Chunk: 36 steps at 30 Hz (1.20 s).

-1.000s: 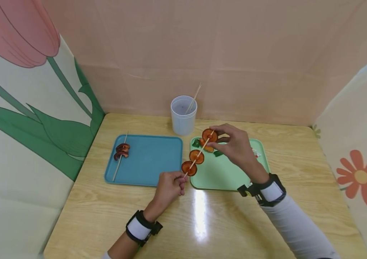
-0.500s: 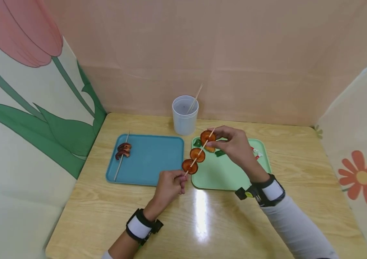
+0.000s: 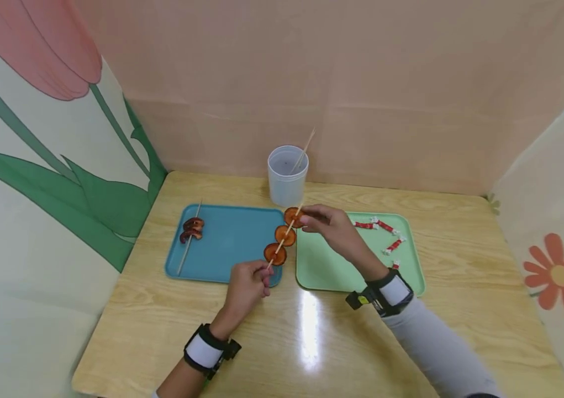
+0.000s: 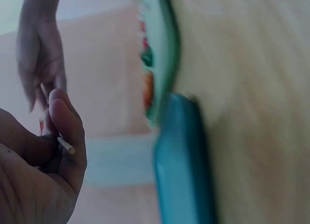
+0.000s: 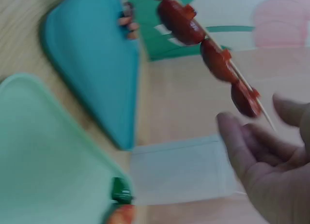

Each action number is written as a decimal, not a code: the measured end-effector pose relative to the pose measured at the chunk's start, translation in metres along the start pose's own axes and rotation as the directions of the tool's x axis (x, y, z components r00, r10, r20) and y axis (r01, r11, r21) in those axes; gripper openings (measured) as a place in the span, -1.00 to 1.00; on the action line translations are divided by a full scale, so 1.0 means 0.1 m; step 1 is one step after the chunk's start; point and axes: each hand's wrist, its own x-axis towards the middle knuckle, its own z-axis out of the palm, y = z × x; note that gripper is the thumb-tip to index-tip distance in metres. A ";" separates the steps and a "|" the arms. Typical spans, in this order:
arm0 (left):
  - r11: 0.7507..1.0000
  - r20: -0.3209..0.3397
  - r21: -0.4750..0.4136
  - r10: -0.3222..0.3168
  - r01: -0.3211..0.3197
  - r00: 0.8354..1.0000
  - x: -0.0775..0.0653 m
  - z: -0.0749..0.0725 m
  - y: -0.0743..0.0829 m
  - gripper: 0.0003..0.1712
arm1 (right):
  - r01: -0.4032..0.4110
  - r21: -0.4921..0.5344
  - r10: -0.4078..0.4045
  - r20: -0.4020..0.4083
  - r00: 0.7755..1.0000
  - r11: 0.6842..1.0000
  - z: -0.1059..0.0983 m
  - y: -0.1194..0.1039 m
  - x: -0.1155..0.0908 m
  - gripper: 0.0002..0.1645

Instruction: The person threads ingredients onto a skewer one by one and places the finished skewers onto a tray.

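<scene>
Left hand (image 3: 246, 288) is pinching the near end of a skewer (image 3: 290, 226) threading three round slices (image 3: 289, 238). Right hand (image 3: 330, 228) is hovering by its tip, fingers (image 5: 236, 144) parted.

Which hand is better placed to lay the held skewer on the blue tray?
Likely the left hand: it pinches that skewer by its near end, closer to the blue tray; the right hand, thumb and fingers apart, isn't gripping the far end.
</scene>
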 end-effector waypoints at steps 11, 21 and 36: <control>0.969 -0.171 0.202 -0.105 0.140 0.980 0.23 -0.61 -0.50 -0.78 | -0.174 -0.440 0.143 -0.103 0.984 0.881 0.59 0.62 0.36 -0.57; 0.934 -0.228 0.262 -0.185 0.244 0.956 0.42 -0.99 -0.67 -0.82 | -0.212 -0.460 0.168 -0.135 0.977 0.862 0.85 0.73 0.51 -0.50; 0.717 -0.230 0.676 -0.019 0.173 0.973 0.50 -1.16 -0.57 -0.47 | -0.235 -0.415 0.210 -0.104 0.972 0.879 0.93 0.74 0.59 -0.53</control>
